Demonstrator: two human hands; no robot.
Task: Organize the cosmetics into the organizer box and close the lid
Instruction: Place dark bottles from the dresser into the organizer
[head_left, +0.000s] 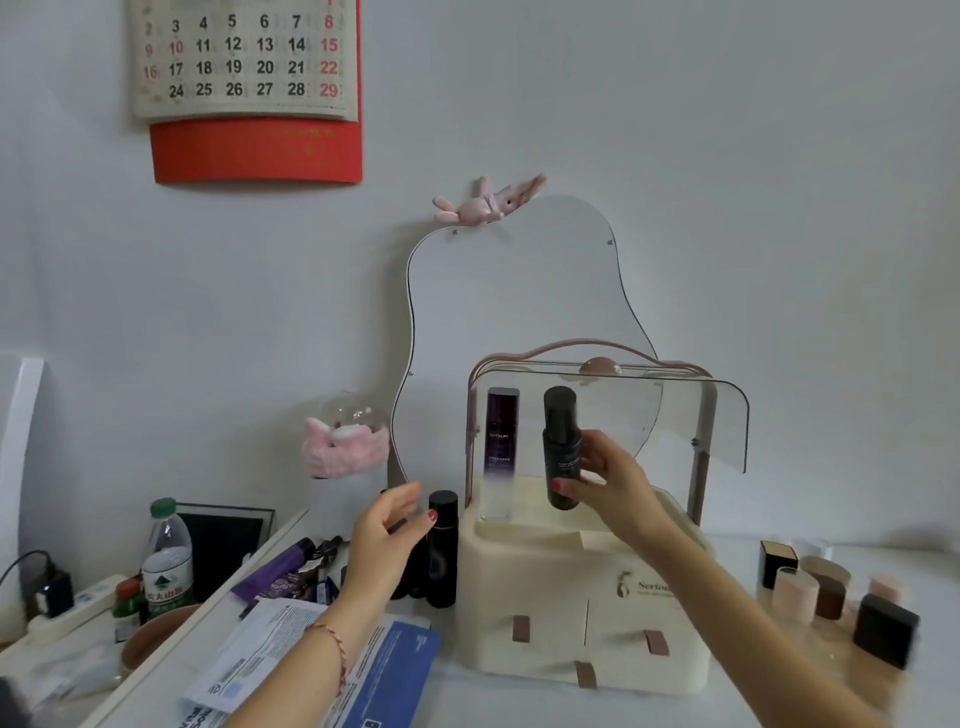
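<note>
Right hand (610, 480) grips 1 black pump bottle (561, 447) beside 1 purple bottle (501, 441) in cream plastic organizer box (582, 603); left hand (387, 530) half-open, empty.

Right hand (605, 480) gripping black bottle (561, 447) over cream organizer box (582, 613), left hand (387, 525) spread

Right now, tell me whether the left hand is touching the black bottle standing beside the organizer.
Cannot tell. In the head view the left hand overlaps the black bottle, fingertips at its neck, but neither contact nor gap shows plainly.
</note>
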